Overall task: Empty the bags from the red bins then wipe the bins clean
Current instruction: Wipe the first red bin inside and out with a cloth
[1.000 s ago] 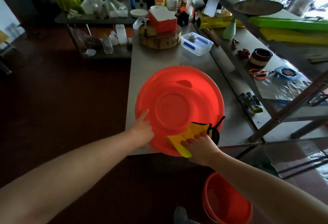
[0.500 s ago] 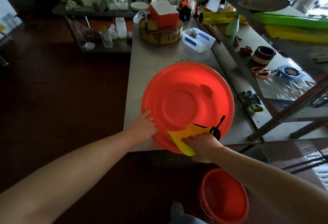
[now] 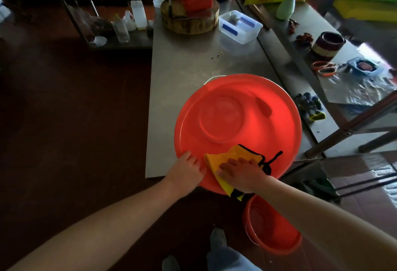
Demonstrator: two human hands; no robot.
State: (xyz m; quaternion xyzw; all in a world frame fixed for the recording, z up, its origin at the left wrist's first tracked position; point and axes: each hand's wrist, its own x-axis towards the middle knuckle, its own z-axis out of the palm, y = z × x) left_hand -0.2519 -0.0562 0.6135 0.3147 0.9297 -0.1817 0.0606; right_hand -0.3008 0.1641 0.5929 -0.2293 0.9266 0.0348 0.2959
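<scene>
**Two hands on the upturned bin**

Your right hand [image 3: 243,173] lies flat, fingers spread, pressing the yellow cloth [image 3: 227,159] onto the red bin [image 3: 236,124], which sits bottom-up at the bench [image 3: 182,66] near edge. Your left hand [image 3: 187,170] rests open on its rim, gripping nothing. The cloth's lower end is hidden under your wrist. A second red bin [image 3: 272,230] stands on the floor, partly covered by your forearm.
</scene>
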